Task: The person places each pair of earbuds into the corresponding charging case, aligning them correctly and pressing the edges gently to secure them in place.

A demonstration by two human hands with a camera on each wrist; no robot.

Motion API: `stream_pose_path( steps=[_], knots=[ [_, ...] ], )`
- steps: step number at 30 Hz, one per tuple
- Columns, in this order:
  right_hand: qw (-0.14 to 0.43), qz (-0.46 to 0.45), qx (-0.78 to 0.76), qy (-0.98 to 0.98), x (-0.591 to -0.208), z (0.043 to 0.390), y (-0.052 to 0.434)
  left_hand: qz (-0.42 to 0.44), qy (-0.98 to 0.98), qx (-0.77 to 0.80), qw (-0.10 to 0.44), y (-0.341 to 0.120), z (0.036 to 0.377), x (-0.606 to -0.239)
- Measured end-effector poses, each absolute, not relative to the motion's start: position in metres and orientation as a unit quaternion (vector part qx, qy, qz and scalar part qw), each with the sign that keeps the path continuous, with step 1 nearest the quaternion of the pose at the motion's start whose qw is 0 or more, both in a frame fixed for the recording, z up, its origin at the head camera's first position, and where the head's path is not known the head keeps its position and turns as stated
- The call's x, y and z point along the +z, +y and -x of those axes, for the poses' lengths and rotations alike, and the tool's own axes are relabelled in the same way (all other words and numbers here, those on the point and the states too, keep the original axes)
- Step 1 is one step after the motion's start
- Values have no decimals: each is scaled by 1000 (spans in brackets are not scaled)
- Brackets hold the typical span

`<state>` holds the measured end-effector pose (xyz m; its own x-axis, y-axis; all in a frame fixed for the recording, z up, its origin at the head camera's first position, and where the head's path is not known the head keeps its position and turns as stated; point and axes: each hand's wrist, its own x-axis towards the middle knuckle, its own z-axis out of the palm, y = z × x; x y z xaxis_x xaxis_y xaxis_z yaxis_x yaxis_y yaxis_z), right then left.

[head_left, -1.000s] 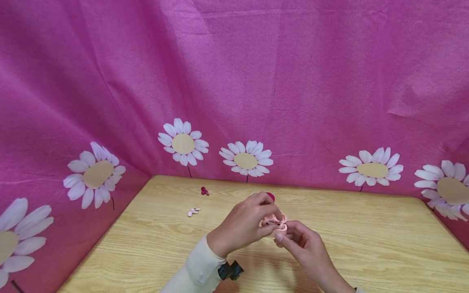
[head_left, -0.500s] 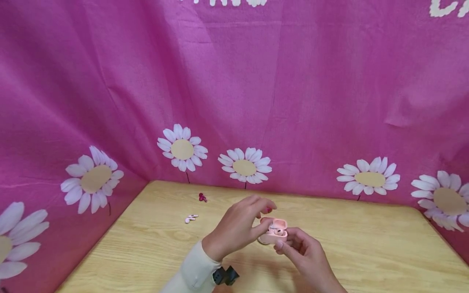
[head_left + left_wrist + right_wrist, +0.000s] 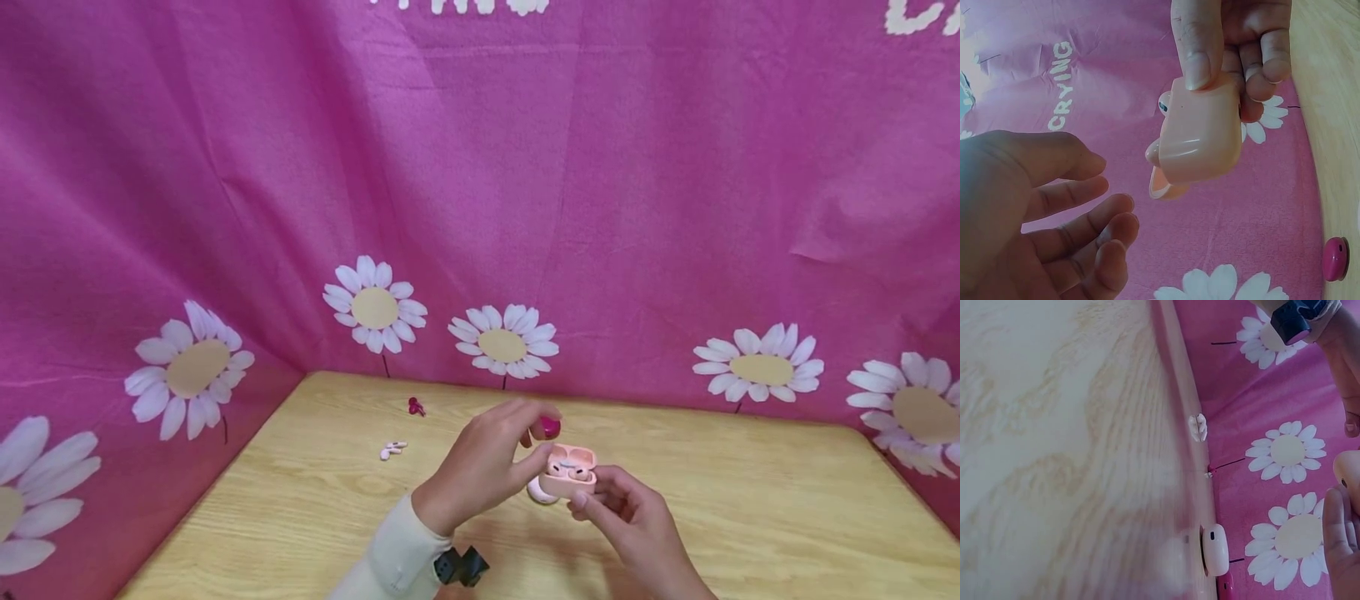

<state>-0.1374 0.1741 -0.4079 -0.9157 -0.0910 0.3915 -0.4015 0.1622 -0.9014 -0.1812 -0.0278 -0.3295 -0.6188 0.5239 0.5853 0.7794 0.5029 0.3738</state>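
My right hand point(image 3: 633, 521) pinches a peach earbud case point(image 3: 567, 486) by its right side, above the table. Its lid is up, and two earbuds point(image 3: 577, 474) sit in the slots. In the left wrist view the right thumb presses the body of the case point(image 3: 1200, 134), and the earbud heads bulge past its rim. My left hand point(image 3: 483, 462) hovers just left of the case. Its fingers are loosely bent and apart, with nothing between them; the left wrist view shows a gap between these fingertips point(image 3: 1124, 203) and the case.
On the wooden table point(image 3: 300, 517), a white case point(image 3: 542, 493) lies behind the peach one, partly hidden. A magenta case point(image 3: 551, 427) is beyond the left fingers. White earbuds point(image 3: 392, 451) and magenta earbuds point(image 3: 416, 407) lie further left. A pink flowered cloth point(image 3: 630, 208) walls the back.
My left fingers have come off the earbuds in the peach case and drawn back to the left. The right hand still holds the case, now slightly lower, and the white case shows behind it.
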Motion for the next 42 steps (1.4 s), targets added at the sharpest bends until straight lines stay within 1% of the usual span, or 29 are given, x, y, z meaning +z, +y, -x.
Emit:
stream_pose_path(
  steps=[6,12,21,30,35,39,42],
  knots=[
    [127,-165,636,-744,-408,137,174,384,-841,-317,210,-30,178,-328],
    [135,-171,640,-736,-408,138,170,368,-844,-334,200,-35,178,-333],
    [135,-123,632,-753,-400,135,168,333,-841,-401,143,-39,171,-349],
    [118,-112,640,-750,-391,130,173,304,-786,-531,83,-32,165,-361],
    [103,-96,642,-753,-388,127,174,294,-765,-568,72,-28,163,-360],
    [110,-103,637,-756,-387,126,174,292,-757,-581,63,-27,162,-360],
    [119,-111,635,-755,-387,125,173,286,-748,-597,44,-27,161,-361]
  ],
)
